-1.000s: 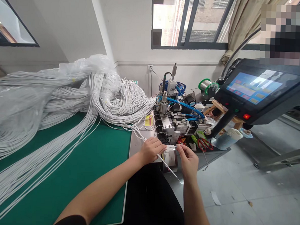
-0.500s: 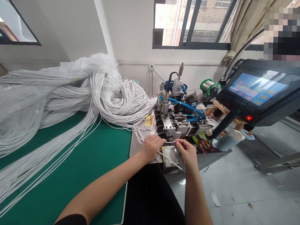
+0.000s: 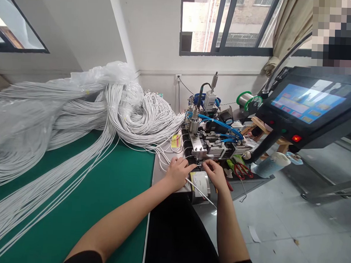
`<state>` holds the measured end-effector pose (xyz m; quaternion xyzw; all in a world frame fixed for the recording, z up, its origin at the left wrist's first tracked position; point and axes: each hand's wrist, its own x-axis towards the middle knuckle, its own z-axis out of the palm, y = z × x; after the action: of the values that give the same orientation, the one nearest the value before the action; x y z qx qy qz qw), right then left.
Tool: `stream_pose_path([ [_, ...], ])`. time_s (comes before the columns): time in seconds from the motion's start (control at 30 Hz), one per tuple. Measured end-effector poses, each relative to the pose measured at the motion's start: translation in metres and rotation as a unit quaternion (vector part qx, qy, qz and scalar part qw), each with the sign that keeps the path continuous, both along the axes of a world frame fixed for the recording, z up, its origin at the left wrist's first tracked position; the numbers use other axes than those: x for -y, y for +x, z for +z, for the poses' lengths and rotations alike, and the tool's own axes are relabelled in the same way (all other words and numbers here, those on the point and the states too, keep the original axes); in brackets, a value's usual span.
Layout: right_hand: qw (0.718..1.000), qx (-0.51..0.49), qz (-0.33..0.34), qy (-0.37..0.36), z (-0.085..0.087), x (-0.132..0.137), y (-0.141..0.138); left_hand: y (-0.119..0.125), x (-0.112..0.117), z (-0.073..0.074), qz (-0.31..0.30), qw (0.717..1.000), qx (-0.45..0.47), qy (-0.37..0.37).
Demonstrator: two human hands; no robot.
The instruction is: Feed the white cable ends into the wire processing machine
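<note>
At the front of a small bench machine [image 3: 198, 143] with blue air hoses, both hands are close together. My left hand [image 3: 178, 173] is closed on a white cable [image 3: 198, 189], whose loose length slants down to the right below the palm. My right hand [image 3: 214, 173] pinches the short end of a white cable just right of my left fingertips. Fingers hide most of that end. More white cables [image 3: 152, 134] run in a thick bundle from the left up to the machine's edge. A metal cylinder with a white label [image 3: 201, 185] sits right under the hands.
A green mat [image 3: 115, 206] covers the left table, with plastic-wrapped cable bundles [image 3: 78, 116] on it. To the right are a control screen [image 3: 307, 103] on an arm, red-handled scissors [image 3: 243, 170], a blue roll [image 3: 273, 165] and a wire spool [image 3: 245, 100]. A person is at the upper right.
My right hand has moved slightly left and up, closer to my left fingertips, so less cable shows between them. My left hand stays almost in place. The view has shifted slightly.
</note>
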<state>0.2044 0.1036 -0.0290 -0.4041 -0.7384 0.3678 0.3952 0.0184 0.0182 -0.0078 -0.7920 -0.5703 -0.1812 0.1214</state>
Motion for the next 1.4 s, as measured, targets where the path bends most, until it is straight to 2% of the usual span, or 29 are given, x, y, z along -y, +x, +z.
stream_pose_path([
  [0.1, 0.998, -0.029, 0.037, -0.036, -0.002, -0.004, -0.002, 0.001, 0.0, 0.003, -0.004, 1.0, -0.014, -0.019],
  [0.23, 0.982, -0.108, 0.076, -0.134, -0.008, -0.008, -0.005, 0.004, 0.001, 0.007, 0.002, 0.998, -0.046, -0.041],
  [0.37, 0.956, -0.173, 0.063, -0.228, -0.013, -0.007, -0.01, 0.008, 0.0, 0.011, 0.021, 0.995, -0.07, -0.061],
  [0.53, 0.934, -0.212, 0.043, -0.286, -0.015, -0.002, -0.014, 0.008, -0.003, 0.011, 0.021, 0.996, -0.066, -0.055],
  [0.67, 0.939, -0.214, 0.023, -0.269, -0.02, 0.004, -0.011, 0.003, -0.004, 0.003, 0.005, 0.999, 0.009, -0.031],
  [0.8, 0.951, -0.213, -0.026, -0.222, -0.024, 0.015, -0.006, -0.001, -0.003, -0.005, 0.004, 0.999, 0.039, 0.035],
  [1.0, 0.968, -0.192, -0.06, -0.148, -0.012, 0.026, 0.006, 0.0, -0.001, -0.007, 0.051, 0.997, 0.051, 0.037],
  [1.07, 0.974, -0.177, -0.05, -0.134, -0.003, 0.031, 0.01, 0.002, -0.001, -0.006, 0.08, 0.994, 0.065, 0.036],
  [1.13, 0.978, -0.163, -0.032, -0.126, 0.006, 0.037, 0.013, 0.002, -0.001, -0.004, 0.083, 0.992, 0.083, 0.045],
  [1.3, 0.987, -0.12, 0.014, -0.102, 0.025, 0.055, 0.019, 0.003, 0.0, 0.0, 0.006, 0.991, 0.101, 0.085],
  [1.4, 0.988, -0.056, 0.097, -0.106, 0.034, 0.065, 0.024, 0.002, 0.0, 0.001, -0.018, 0.989, 0.109, 0.1],
])
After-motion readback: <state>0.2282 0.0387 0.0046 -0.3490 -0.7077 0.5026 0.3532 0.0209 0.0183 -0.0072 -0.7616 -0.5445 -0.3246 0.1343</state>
